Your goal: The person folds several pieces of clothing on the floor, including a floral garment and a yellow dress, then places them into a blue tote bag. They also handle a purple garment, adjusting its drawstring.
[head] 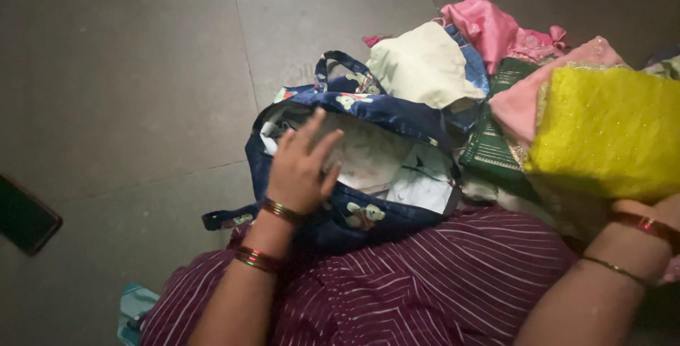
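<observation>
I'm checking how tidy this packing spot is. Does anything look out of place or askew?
The folded clothes lie in a loose, slanting heap on the grey tiled floor beside the open navy printed fabric bag. A dark flat phone-like slab sits alone at the left edge.

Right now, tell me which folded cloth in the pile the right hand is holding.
The yellow cloth. The right hand grips its lower edge. The pink cloth, green cloth and cream cloth lie untouched beside it.

surface: grey tiled floor | centre: open navy printed bag | right: heap of folded clothes, pink, green, yellow | left edge: dark flat phone-like object
</observation>
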